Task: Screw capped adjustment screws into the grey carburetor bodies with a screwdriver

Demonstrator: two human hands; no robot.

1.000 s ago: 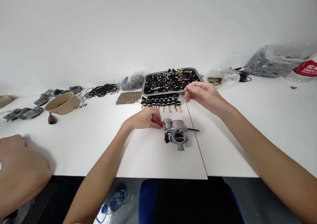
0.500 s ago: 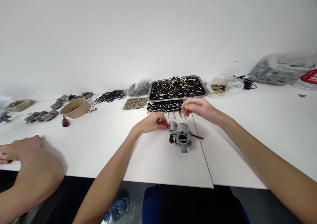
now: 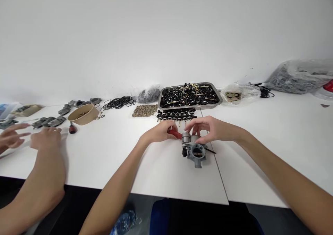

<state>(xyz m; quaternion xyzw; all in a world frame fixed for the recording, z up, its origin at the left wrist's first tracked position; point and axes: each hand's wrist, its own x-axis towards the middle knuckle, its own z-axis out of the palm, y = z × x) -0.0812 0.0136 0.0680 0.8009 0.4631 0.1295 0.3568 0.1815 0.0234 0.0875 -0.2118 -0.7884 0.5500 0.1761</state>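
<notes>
Lower than in the earlier frame, the right hand [image 3: 214, 129] has come down from beside the tray [image 3: 189, 107] to the grey metal casting [image 3: 197, 151], while at the left side a co-worker's hands [image 3: 47, 138] have shifted, with fingers now spread near the left edge. Behind the casting, much of a slim black shaft [image 3: 211, 151] is hidden, with only its end showing at the right; it may belong to the same tool as the red handle [image 3: 174, 134], though the join is covered. The left hand [image 3: 161, 131] hides the handle's near end, its fingers curled and closed on the red grip. The right hand's thumb and fingers are parted in an arch over the casting's top, the thumb at its upper right side; whether every fingertip touches cannot be told. The casting rests on the white table [image 3: 166, 174], right of centre in the lower half of the frame, its round bore facing the wearer, with a small brass-coloured piece across the opening, a black knob on its left and a short stub pointing down. Just above the hands, black-capped parts [image 3: 177, 115] stand in rows below the tray. A red-labelled container [image 3: 328, 86] is cut off by the right edge.
</notes>
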